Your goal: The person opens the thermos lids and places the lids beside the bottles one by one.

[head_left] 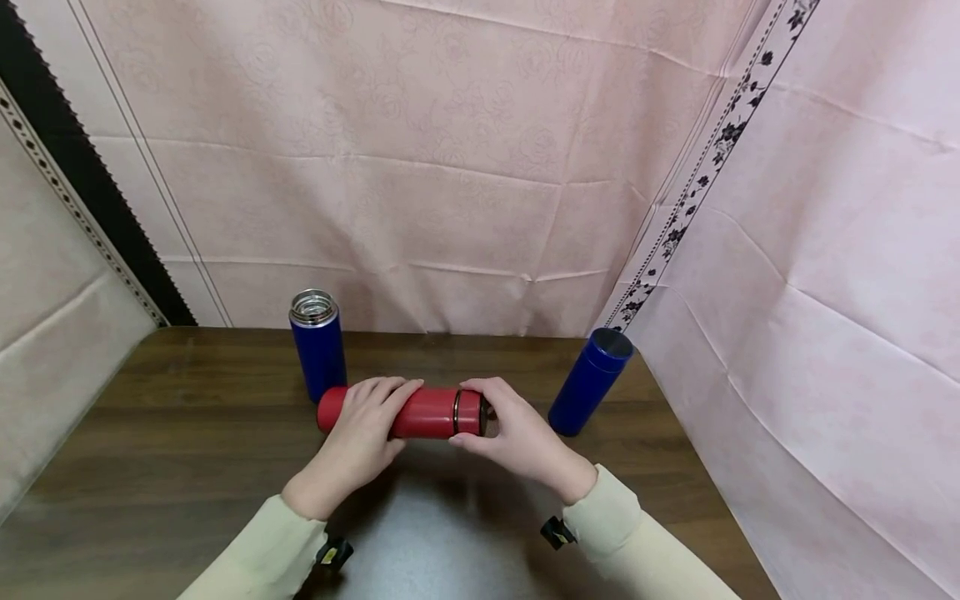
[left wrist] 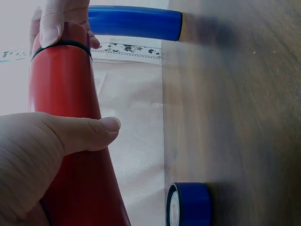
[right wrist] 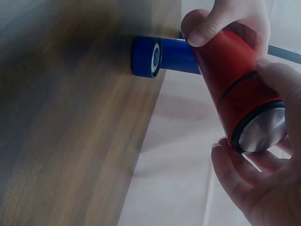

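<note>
A red thermos is held sideways above the table by both hands. My left hand grips its body, the thumb along the near side in the left wrist view. My right hand holds the lid end past the dark ring, thumb and fingers around it. That end shows a shiny metal disc in the right wrist view. Behind the left hand stands a blue thermos without a lid, its steel mouth showing. A short blue lid rests on the table, inner side visible; the head view does not show it.
Beyond my right hand, a second blue thermos stands upright with a dark top. The brown wooden table meets a pink patterned cloth at the back. More cloth hangs along both sides.
</note>
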`<state>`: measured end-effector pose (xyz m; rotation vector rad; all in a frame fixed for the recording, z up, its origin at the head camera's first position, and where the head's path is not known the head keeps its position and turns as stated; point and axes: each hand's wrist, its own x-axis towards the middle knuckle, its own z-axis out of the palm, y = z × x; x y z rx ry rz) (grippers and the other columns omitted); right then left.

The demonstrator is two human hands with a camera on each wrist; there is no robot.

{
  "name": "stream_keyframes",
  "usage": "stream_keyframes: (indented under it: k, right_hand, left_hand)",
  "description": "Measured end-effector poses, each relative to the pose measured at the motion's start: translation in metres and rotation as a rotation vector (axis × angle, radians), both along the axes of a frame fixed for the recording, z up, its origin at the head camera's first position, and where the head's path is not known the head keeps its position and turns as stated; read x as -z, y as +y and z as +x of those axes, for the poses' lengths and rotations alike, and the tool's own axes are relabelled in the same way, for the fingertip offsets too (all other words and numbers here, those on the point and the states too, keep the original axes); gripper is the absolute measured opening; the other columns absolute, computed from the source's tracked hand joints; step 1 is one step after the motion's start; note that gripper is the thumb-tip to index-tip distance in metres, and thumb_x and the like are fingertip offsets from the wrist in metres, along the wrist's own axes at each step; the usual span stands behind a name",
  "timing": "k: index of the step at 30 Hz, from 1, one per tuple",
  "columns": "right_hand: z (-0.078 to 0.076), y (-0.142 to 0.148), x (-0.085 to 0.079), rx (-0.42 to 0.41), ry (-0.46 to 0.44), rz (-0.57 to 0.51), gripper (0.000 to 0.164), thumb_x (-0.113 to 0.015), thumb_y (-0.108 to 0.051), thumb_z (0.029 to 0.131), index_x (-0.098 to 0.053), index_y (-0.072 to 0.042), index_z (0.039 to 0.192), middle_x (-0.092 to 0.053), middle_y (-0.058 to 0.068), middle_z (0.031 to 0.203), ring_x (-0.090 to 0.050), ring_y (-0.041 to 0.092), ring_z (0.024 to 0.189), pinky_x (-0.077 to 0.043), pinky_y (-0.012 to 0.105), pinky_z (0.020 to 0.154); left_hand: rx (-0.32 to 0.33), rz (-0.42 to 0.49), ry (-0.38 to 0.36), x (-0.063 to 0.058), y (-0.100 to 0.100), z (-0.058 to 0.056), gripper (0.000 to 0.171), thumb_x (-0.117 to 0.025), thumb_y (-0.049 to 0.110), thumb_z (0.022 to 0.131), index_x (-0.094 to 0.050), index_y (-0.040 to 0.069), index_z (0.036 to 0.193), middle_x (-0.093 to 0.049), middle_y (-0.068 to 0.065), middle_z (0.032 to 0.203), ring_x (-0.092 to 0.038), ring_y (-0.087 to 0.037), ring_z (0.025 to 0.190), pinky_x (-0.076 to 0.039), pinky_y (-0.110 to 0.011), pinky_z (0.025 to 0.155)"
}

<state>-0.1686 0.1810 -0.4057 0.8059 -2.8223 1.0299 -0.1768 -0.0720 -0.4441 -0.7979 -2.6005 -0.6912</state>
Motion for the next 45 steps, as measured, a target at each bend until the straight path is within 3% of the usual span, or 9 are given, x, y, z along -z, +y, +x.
stream_keyframes:
  k: [4, 9, 15, 32, 38, 45]
  right_hand:
    - [0.001, 0.000, -0.002, 0.005, -0.017, -0.006, 0.070, -0.070, -0.057, 0.080, -0.045, -0.023, 0.137, -0.050, -0.008, 0.121, -0.055, 0.010, 0.098, -0.053, 0.026, 0.079]
    - [0.000, 0.001, -0.005, 0.028, -0.111, -0.045, 0.064, -0.064, -0.063, 0.082, -0.049, -0.024, 0.131, -0.058, -0.007, 0.108, -0.059, 0.013, 0.088, -0.055, 0.029, 0.070]
    - [0.000, 0.001, -0.006, 0.040, -0.175, -0.012, 0.063, -0.064, -0.064, 0.081, -0.050, -0.023, 0.127, -0.061, -0.006, 0.099, -0.061, 0.013, 0.083, -0.054, 0.027, 0.068]
    - [0.003, 0.000, -0.008, -0.006, -0.046, 0.012, 0.059, -0.076, -0.045, 0.081, -0.045, -0.024, 0.127, -0.052, -0.008, 0.111, -0.057, 0.010, 0.092, -0.054, 0.026, 0.075]
    - [0.006, -0.002, -0.011, -0.012, -0.023, 0.067, 0.061, -0.079, -0.034, 0.081, -0.043, -0.021, 0.129, -0.049, -0.006, 0.116, -0.055, 0.009, 0.096, -0.052, 0.022, 0.079]
    - [0.009, -0.005, -0.015, -0.011, -0.017, 0.086, 0.064, -0.082, -0.021, 0.078, -0.042, -0.019, 0.128, -0.048, -0.005, 0.117, -0.055, 0.010, 0.099, -0.052, 0.026, 0.084]
  left_hand:
    - [-0.003, 0.004, -0.011, 0.000, 0.000, 0.000, 0.089, -0.091, 0.014, 0.063, -0.047, 0.018, 0.141, -0.053, -0.010, 0.130, -0.042, -0.033, 0.120, -0.030, -0.058, 0.101]
    - [0.001, 0.004, -0.016, 0.000, 0.001, 0.001, 0.089, -0.091, 0.014, 0.064, -0.047, 0.018, 0.141, -0.053, -0.009, 0.130, -0.041, -0.033, 0.120, -0.029, -0.058, 0.102]
    - [-0.001, -0.011, 0.017, -0.002, 0.001, 0.002, 0.090, -0.091, 0.012, 0.063, -0.047, 0.019, 0.141, -0.052, -0.009, 0.131, -0.040, -0.032, 0.121, -0.028, -0.058, 0.103]
    - [-0.013, -0.010, 0.003, -0.003, -0.001, 0.002, 0.089, -0.091, 0.011, 0.063, -0.047, 0.019, 0.141, -0.053, -0.011, 0.130, -0.042, -0.034, 0.119, -0.030, -0.059, 0.101]
    - [-0.007, -0.014, -0.048, -0.006, -0.001, 0.004, 0.088, -0.091, 0.014, 0.064, -0.048, 0.019, 0.141, -0.054, -0.010, 0.130, -0.043, -0.033, 0.119, -0.031, -0.059, 0.100]
    - [-0.005, -0.031, -0.094, -0.009, -0.001, 0.003, 0.086, -0.090, 0.014, 0.065, -0.048, 0.019, 0.140, -0.055, -0.008, 0.129, -0.043, -0.032, 0.118, -0.030, -0.059, 0.100]
